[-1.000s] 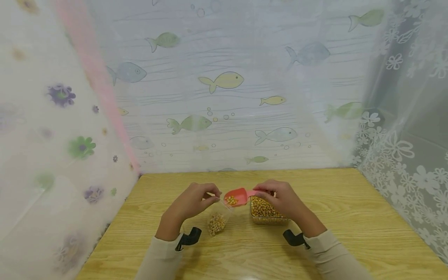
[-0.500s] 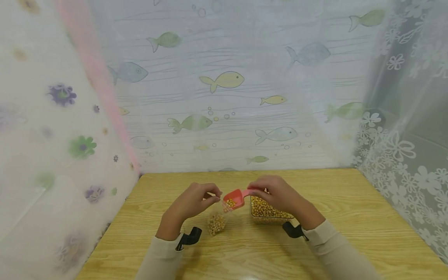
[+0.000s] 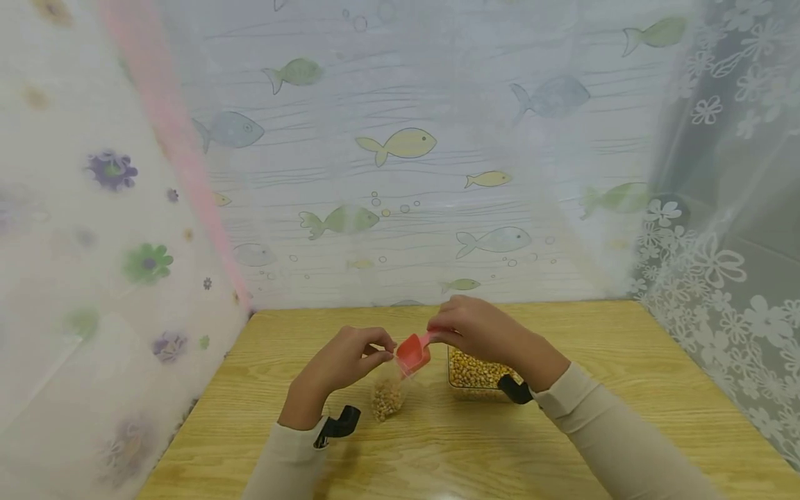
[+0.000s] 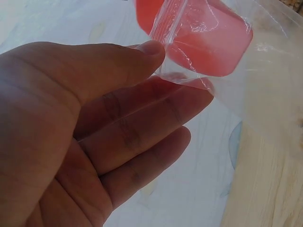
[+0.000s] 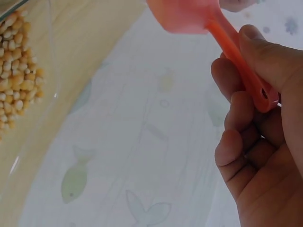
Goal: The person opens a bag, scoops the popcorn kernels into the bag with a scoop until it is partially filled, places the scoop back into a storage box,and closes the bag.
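Note:
My left hand (image 3: 348,359) pinches the edge of a clear zip bag (image 4: 270,90) between thumb and fingers. Corn kernels (image 3: 387,399) fill the bag's lower part, close over the table. My right hand (image 3: 476,331) grips the handle of a pink-red scoop (image 3: 412,353); thumb and fingers wrap the handle in the right wrist view. The scoop is tipped down toward the left, its bowl inside the bag mouth, seen through the film in the left wrist view. No kernels show in the bowl in the head view.
A clear rectangular container (image 3: 481,394) of corn kernels stands on the wooden table (image 3: 300,458), below my right forearm. Curtains printed with fish (image 3: 406,143) and flowers (image 3: 147,264) hang behind the table and along both sides.
My right hand has moved left and up, tilting the scoop steeper into the bag. The kernels seen in the scoop earlier no longer show there. The left hand has stayed in place.

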The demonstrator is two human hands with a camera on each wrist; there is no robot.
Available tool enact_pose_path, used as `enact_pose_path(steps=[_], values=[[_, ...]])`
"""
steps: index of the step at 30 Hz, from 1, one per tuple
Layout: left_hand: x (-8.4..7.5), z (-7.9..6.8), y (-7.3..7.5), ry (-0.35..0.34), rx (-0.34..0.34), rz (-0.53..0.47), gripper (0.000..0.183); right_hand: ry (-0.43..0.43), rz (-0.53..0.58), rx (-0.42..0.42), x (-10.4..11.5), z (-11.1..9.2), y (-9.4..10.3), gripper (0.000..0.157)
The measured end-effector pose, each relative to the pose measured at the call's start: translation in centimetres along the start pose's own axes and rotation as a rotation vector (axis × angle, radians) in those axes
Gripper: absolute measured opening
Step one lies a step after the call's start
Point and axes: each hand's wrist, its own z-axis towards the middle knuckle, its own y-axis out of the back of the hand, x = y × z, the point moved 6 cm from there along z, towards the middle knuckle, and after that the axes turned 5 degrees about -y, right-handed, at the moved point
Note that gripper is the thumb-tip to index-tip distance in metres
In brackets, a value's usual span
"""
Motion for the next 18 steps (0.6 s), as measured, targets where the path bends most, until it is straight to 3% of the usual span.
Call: enact_pose_path(steps=[12,18], values=[[0.0,0.0,0.0,-0.009,-0.005,0.005,0.007,-0.037,0.038,-0.057,-0.9,-1.8,1.2,0.010],[-0.1,0.0,0.1,-0.017,0.000,0.015,0.008,-0.068,0.101,-0.187,-1.8,-4.5,1.7,0.016]])
